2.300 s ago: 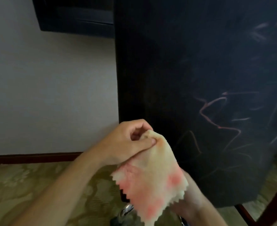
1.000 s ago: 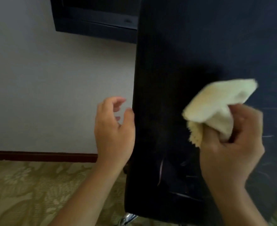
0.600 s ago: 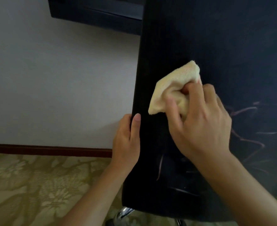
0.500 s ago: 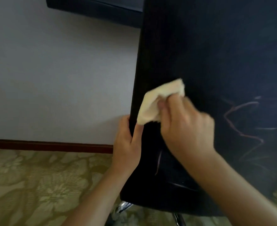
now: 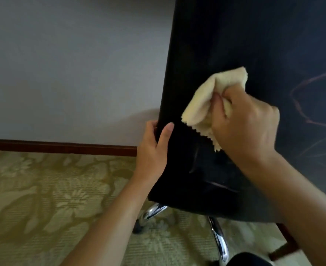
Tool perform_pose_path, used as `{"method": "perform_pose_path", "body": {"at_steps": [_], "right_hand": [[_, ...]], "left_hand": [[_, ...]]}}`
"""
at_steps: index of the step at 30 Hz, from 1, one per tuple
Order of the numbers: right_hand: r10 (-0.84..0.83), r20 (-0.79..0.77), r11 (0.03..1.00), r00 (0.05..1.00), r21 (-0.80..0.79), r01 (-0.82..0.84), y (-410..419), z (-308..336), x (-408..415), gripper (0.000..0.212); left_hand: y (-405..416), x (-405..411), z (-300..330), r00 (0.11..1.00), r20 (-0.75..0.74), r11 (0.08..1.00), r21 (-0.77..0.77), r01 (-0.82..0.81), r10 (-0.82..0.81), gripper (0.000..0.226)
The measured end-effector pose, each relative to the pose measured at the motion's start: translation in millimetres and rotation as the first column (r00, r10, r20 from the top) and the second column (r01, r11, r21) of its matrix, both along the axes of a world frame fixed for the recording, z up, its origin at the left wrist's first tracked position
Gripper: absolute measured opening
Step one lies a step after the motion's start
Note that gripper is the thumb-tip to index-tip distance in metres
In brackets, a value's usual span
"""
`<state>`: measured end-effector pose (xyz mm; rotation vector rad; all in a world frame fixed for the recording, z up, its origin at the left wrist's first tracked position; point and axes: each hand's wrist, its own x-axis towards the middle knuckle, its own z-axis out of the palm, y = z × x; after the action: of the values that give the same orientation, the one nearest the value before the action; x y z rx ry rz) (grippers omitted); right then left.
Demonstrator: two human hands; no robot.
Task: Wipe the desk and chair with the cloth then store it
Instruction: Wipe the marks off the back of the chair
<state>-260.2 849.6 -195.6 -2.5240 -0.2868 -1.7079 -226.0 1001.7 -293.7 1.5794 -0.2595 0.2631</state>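
- My right hand, clutching the bunched cream cloth, has slid back rightward across the black chair back.
- My left hand now grips its left edge, steadying it; chalky marks remain, so wiping continues.

One black chair; two chrome base legs show below it. One pale yellow cloth. Two hands: the left hand and the right hand.
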Motion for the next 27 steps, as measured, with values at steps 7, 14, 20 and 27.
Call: {"method": "perform_pose_path", "body": {"at_steps": [7, 14, 20, 27], "right_hand": [[-0.096, -0.225, 0.994, 0.97, -0.074, 0.081, 12, -91, -2, 0.023], [-0.153, -0.308, 0.988, 0.939, -0.057, 0.142, 9, -117, -22, 0.025], [-0.036, -0.139, 0.995, 0.99, 0.089, 0.049, 24, -1, -2, 0.022], [-0.065, -0.453, 0.998, 0.889, -0.024, 0.06, 5, -189, -29, 0.018]], "left_hand": [[6, 10, -1, 0.996, 0.024, 0.995, 0.043, -0.085, 0.085, 0.029], [3, 0, 2, 0.998, -0.027, 0.997, 0.052, -0.06, 0.062, 0.034], [7, -3, -11, 0.992, -0.113, 0.998, -0.017, 0.063, -0.064, 0.035], [7, -8, -11, 0.996, -0.072, 0.989, 0.14, -0.041, 0.051, 0.037]]}}
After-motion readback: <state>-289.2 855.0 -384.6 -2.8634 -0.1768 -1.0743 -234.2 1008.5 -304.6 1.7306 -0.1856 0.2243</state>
